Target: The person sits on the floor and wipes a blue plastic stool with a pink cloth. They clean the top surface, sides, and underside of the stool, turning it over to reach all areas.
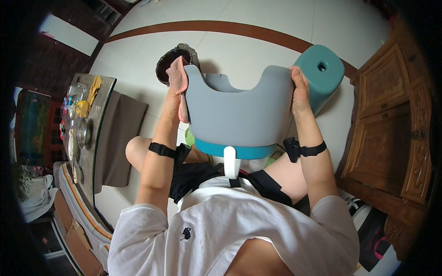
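Observation:
A grey plastic shell (239, 115) with a dipped, curved rim is held up in front of me, above my lap. Along its lower edge runs a teal band (260, 152), and a white strap-like tab (230, 161) hangs from the near side. At the left side, a pink cloth (177, 76) is pressed against the shell by my left hand (172, 102), whose fingers are mostly covered. My right hand (300, 94) grips the shell's right side, thumb up near the rim; the other fingers are largely hidden behind it.
Beyond my left hand stands a dark lined waste bin (166, 69). A teal stool (324, 76) is close behind my right hand. At left is a table (102, 99) with bowls and a yellow cloth (94, 89); a carved wooden cabinet (384, 115) lines the right.

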`<state>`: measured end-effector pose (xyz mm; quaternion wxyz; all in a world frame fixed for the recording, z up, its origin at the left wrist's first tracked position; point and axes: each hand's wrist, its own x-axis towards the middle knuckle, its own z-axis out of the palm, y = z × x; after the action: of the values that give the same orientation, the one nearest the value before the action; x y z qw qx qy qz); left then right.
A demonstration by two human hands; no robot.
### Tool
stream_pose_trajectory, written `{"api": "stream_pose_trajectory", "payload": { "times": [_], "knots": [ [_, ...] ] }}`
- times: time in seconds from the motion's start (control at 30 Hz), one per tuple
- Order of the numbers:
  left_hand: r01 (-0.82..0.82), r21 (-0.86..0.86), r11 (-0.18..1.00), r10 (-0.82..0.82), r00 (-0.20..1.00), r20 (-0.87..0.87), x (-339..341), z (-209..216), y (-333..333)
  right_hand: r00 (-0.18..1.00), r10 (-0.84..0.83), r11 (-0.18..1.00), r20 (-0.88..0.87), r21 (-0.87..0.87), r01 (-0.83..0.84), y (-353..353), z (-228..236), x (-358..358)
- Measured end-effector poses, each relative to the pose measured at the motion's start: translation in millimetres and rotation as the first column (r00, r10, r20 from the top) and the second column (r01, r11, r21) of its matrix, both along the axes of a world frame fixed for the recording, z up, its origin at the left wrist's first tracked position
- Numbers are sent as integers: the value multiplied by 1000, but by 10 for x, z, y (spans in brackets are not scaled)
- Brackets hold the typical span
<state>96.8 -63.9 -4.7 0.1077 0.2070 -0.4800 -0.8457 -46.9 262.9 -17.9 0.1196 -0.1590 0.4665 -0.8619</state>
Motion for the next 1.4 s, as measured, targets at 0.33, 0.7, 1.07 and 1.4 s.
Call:
{"api": "stream_pose_trajectory", "payload": {
  "times": [0.33, 0.7, 1.07, 1.4],
  "knots": [
    [-3, -377, 926, 3, 1000, -1, -149, 147, 825, 810, 371, 697, -455, 712, 81, -293, 36, 382],
    [-170, -982, -78, -70, 984, -164, -233, 145, 1289, 996, 77, 914, -35, 401, -56, -526, -249, 406],
    [4, -927, -376, -167, 983, 72, 269, -24, 1641, 988, 52, 938, 145, 333, -98, -432, -198, 349],
    [-33, -962, -270, -245, 969, 36, -174, 287, 1713, 956, 19, 937, 293, 329, -120, -492, -304, 452]
  ]
}}
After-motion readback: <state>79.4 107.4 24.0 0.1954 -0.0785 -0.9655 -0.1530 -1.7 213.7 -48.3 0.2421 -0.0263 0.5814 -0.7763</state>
